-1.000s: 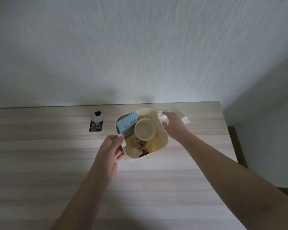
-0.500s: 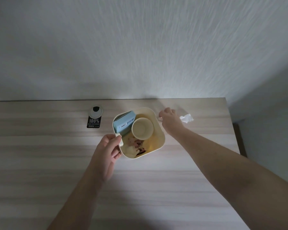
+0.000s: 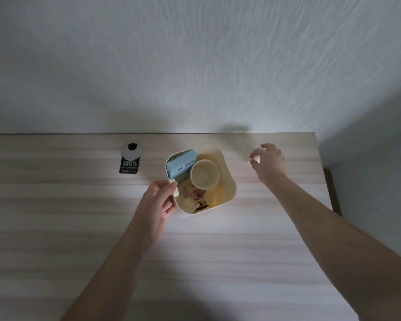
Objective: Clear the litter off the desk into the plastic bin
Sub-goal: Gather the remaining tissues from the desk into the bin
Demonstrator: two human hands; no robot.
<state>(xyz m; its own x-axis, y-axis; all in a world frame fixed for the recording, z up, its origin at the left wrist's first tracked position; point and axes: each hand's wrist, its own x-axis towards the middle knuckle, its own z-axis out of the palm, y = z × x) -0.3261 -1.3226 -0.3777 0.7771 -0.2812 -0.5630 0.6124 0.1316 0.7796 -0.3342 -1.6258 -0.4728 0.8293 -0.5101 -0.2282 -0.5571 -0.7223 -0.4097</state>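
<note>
The left hand [image 3: 158, 205] pinches the side tab of the cream plastic bin [image 3: 228, 188] on the bench [image 3: 218, 262] — a blue box [image 3: 180, 165] and paper cup [image 3: 205, 174] lie inside. To the bin's right, the right hand [image 3: 267, 162] curls round a white paper scrap [image 3: 252, 159].

**Dim room, pale bench against a textured wall**

A white wall [image 3: 195, 61] with a rough, streaked texture fills the upper half of the frame. Below it, a light wood-grain bench [image 3: 56, 228] spans the lower half, its far edge meeting the wall along a straight line across the middle. The bench's right edge runs down the right side of the frame, with a narrow strip of dark floor [image 3: 332, 188] beside it and a shadowed wall [image 3: 380, 158] beyond. Light falls unevenly: a brighter patch lies across the bench's centre, while the lower corners and the far right sink into shadow. Soft grey shadows sit on the wall just above the bench's far edge.
</note>
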